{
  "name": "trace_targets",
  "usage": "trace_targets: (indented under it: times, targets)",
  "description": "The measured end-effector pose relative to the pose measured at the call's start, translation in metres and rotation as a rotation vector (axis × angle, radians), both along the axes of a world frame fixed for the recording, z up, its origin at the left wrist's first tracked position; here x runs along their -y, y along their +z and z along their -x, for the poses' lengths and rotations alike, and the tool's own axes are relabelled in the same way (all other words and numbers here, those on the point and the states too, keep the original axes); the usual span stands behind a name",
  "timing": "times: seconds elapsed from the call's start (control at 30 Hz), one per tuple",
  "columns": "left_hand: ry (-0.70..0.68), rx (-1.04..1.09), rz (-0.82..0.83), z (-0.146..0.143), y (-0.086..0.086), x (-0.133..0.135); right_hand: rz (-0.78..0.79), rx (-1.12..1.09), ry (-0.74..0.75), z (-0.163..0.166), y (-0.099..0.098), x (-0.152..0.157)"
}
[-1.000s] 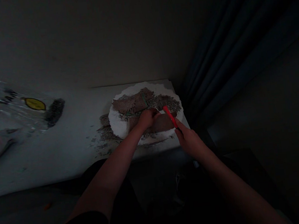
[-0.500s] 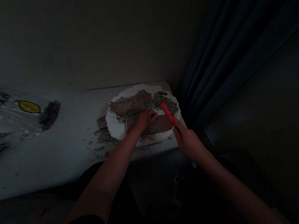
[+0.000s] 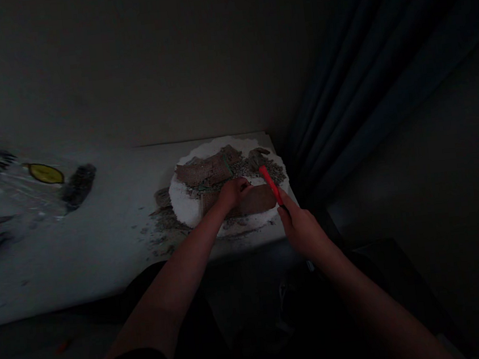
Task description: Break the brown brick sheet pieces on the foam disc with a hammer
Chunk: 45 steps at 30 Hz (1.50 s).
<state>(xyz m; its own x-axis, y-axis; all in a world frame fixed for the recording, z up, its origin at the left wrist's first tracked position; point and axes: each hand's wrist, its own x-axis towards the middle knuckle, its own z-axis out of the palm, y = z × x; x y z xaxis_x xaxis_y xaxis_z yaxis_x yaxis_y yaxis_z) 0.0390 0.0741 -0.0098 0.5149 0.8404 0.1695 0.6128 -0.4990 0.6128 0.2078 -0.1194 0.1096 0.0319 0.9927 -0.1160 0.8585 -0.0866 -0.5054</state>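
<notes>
At the desk's (image 3: 101, 245) left edge, the clear bag (image 3: 4, 181) and the dark clump (image 3: 78, 185) beside it lay as they had a second before. The white disc (image 3: 184, 205) sat at the far right corner, with crumbs (image 3: 163, 233) spilled off its left side. Your left hand (image 3: 233, 193) had barely shifted. Its fingers were curled onto the brown slab (image 3: 258, 199) on the disc's near half, gripping it. Your right hand (image 3: 302, 230), off the desk's near edge, kept its fingers closed around the red-handled tool (image 3: 271, 185). The tip had only nudged along the slab's far right end, so the work looked to be staying at one spot.
</notes>
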Motion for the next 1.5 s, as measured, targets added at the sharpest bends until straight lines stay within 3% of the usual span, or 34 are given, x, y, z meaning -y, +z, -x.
trace_targets:
  times: [0.2, 0.3, 0.6, 0.77, 0.9, 0.97, 1.1, 1.2, 1.27, 1.37, 1.5]
  targets:
    - [0.017, -0.037, -0.016, -0.001, 0.002, 0.001, 0.047, 0.032, 0.02, 0.0, -0.003, 0.0]
    - [0.0, -0.022, 0.009, 0.0, 0.002, 0.001, -0.001, 0.019, 0.007, 0.0, 0.0, 0.002]
    - [0.113, 0.38, 0.058, 0.011, 0.001, -0.004, 0.081, 0.045, 0.036, -0.001, -0.019, -0.002]
    - [0.096, 0.407, 0.076, 0.01, -0.001, -0.003, 0.029, 0.03, 0.043, 0.0, -0.017, -0.002]
    - [0.13, 0.461, 0.031, 0.014, 0.014, -0.002, 0.078, 0.03, 0.027, -0.004, -0.023, -0.003]
    - [0.162, 0.478, -0.034, 0.025, 0.026, -0.003, 0.031, -0.012, -0.006, -0.012, -0.024, -0.005]
    - [0.381, 0.492, -0.162, 0.083, 0.046, -0.002, -0.119, -0.107, -0.053, -0.031, -0.027, -0.009]
    - [0.698, 0.371, -0.214, 0.148, 0.046, 0.006, -0.138, -0.168, -0.033, -0.041, -0.035, -0.012]
    - [0.857, 0.099, -0.139, 0.188, 0.04, 0.015, -0.124, -0.2, 0.004, -0.042, -0.042, -0.013]
    - [0.739, -0.258, 0.098, 0.22, 0.023, 0.034, -0.076, -0.219, 0.057, -0.034, -0.048, -0.013]
    - [0.412, -0.591, 0.288, 0.208, -0.008, 0.064, -0.042, -0.179, 0.077, -0.02, -0.048, -0.014]
